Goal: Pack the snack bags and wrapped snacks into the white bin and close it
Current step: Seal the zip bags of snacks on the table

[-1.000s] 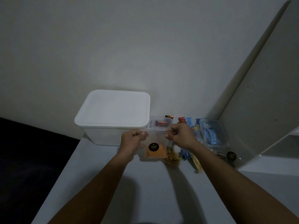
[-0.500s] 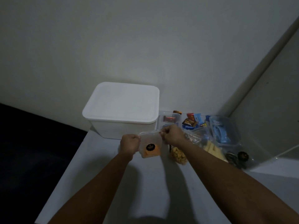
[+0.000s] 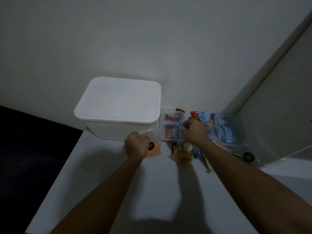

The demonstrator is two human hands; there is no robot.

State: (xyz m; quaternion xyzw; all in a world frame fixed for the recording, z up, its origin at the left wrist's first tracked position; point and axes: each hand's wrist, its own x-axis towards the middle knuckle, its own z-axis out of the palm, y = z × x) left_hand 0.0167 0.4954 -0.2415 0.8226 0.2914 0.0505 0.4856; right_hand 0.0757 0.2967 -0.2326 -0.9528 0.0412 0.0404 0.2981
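The white bin stands at the back of the table with its white lid on. My left hand grips a clear snack bag holding orange pieces and a black sticker, just in front of the bin's right corner. My right hand is curled over the snack pile to the right, apart from that bag; whether it holds anything is hidden. A clear bag of pale puffs lies below that wrist. Red, blue and orange wrapped snacks sit in a small clear tray.
A second clear tray with light blue packets sits at the far right by the wall corner. Two black round stickers on bags lie near the right edge. The white table ends at a dark drop on the left.
My right hand has let go of the orange snack bag and moved right over the snack pile. The left hand keeps the bag and has lowered it slightly.
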